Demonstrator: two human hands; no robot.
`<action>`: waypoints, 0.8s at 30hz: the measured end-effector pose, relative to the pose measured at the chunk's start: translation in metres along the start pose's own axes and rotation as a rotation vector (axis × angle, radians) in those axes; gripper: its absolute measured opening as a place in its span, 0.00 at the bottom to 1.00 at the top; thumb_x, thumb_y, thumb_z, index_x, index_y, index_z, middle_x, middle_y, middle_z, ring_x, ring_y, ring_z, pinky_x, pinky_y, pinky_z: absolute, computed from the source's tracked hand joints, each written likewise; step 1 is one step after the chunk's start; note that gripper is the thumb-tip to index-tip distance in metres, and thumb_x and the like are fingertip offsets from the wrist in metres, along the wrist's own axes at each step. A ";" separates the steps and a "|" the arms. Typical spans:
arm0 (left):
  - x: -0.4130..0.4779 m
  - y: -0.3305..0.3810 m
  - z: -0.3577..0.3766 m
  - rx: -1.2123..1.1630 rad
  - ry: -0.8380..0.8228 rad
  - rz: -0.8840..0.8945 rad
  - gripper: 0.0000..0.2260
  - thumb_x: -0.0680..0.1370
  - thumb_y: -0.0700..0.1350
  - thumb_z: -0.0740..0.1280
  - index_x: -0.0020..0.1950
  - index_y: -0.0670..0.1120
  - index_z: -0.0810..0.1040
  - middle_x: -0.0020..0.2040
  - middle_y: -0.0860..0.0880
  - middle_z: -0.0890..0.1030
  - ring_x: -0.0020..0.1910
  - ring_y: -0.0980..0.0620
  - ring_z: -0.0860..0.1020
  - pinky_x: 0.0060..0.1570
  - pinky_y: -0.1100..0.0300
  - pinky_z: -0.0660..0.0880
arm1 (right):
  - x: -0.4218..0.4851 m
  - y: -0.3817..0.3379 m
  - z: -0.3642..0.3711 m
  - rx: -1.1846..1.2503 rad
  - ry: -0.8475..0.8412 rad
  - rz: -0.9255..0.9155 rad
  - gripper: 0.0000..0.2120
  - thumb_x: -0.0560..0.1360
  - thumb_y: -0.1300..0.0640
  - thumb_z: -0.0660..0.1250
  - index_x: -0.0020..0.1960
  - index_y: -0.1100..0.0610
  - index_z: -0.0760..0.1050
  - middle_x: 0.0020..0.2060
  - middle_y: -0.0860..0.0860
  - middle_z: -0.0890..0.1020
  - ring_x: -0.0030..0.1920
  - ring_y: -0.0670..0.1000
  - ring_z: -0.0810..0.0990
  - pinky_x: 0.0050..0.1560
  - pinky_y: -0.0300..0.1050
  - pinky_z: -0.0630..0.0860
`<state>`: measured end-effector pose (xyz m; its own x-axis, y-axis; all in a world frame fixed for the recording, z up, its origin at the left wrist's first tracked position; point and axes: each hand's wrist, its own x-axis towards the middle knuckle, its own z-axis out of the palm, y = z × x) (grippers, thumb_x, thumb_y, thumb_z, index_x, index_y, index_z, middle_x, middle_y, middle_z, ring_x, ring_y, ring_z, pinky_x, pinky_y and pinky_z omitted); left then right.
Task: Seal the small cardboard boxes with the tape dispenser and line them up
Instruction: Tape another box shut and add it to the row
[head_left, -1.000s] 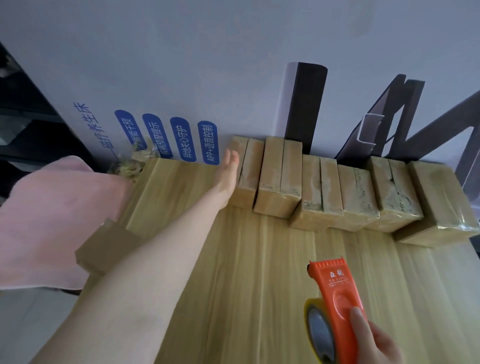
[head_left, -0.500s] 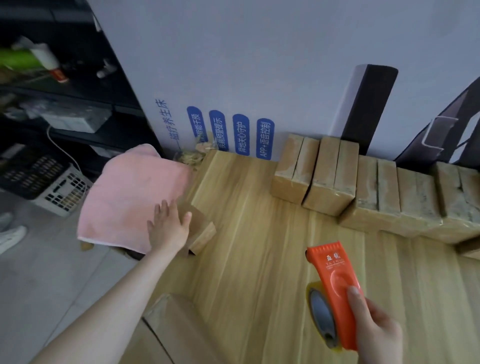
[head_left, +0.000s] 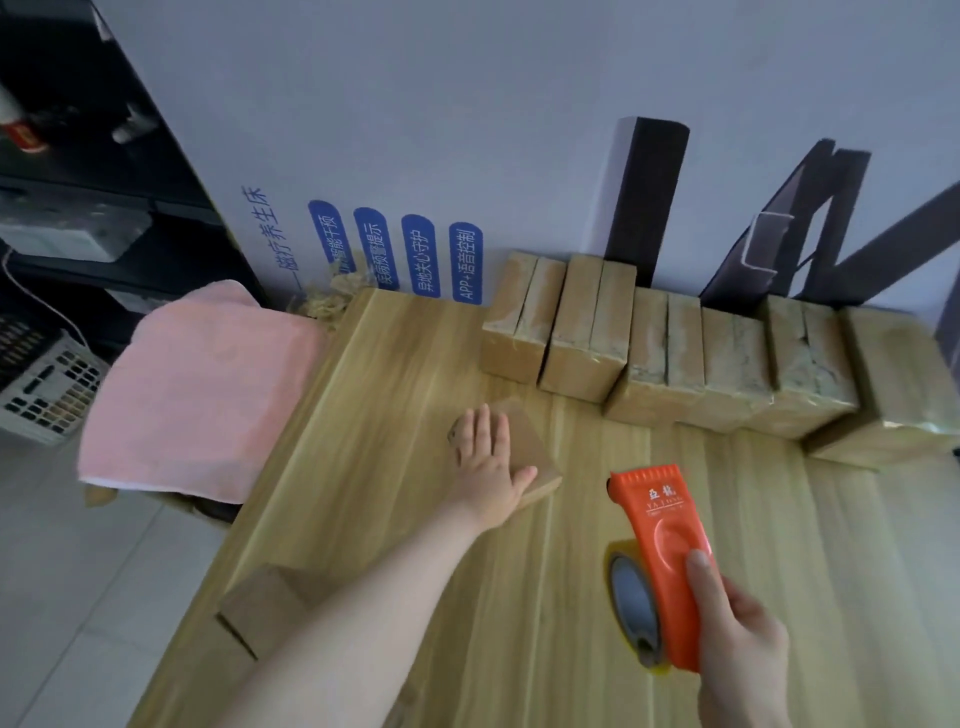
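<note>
Cardboard has shifted most: the small flat brown cardboard box (head_left: 532, 449), which half a second ago sat at the left edge of the light wooden table (head_left: 363, 415) against the pink towel (head_left: 197, 384), now lies well in from that edge, under the left hand (head_left: 488, 467). That hand has come across with it and rests flat on the box top, fingers straight and close together, thumb stretched out along the near edge.

Just to the right of that hand, apart from the box, the right hand (head_left: 743, 644) grips the orange plastic tape dispenser (head_left: 662, 535) much as before, fingers curled round its handle and thumb laid on its face, toothed end pointing away.

Beyond both hands, the row of tape-wrapped cardboard boxes (head_left: 649, 353) stands side by side against the wall, unchanged; a second earlier the left hand was touching its leftmost box.

A second plain brown box (head_left: 270, 603) lies at the near table edge, beside the left forearm.
</note>
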<state>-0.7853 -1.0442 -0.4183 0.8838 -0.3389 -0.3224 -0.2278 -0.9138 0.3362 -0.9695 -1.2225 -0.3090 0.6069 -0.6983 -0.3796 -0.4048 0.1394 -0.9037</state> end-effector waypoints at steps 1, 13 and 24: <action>-0.006 0.017 0.009 0.016 0.000 0.044 0.37 0.80 0.64 0.47 0.77 0.43 0.36 0.76 0.41 0.31 0.71 0.43 0.25 0.72 0.45 0.32 | 0.002 0.000 -0.009 0.003 0.012 0.007 0.11 0.73 0.51 0.71 0.37 0.57 0.81 0.22 0.49 0.81 0.20 0.45 0.79 0.19 0.38 0.72; -0.150 0.124 0.100 0.034 -0.117 0.477 0.36 0.80 0.61 0.54 0.76 0.54 0.31 0.74 0.57 0.26 0.72 0.56 0.27 0.73 0.53 0.40 | 0.009 0.039 -0.145 0.046 0.086 0.045 0.17 0.76 0.50 0.69 0.38 0.64 0.80 0.23 0.52 0.79 0.21 0.47 0.76 0.19 0.38 0.71; -0.209 0.175 0.122 -1.040 -0.102 -0.450 0.27 0.75 0.56 0.70 0.70 0.46 0.70 0.65 0.48 0.77 0.61 0.52 0.76 0.61 0.57 0.72 | -0.003 0.073 -0.153 -0.014 -0.066 0.133 0.22 0.76 0.50 0.69 0.30 0.64 0.75 0.17 0.49 0.74 0.15 0.45 0.71 0.14 0.34 0.64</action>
<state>-1.0598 -1.1607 -0.4000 0.7515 -0.0876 -0.6539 0.5931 -0.3445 0.7277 -1.1054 -1.3175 -0.3432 0.5905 -0.6268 -0.5083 -0.4941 0.2173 -0.8418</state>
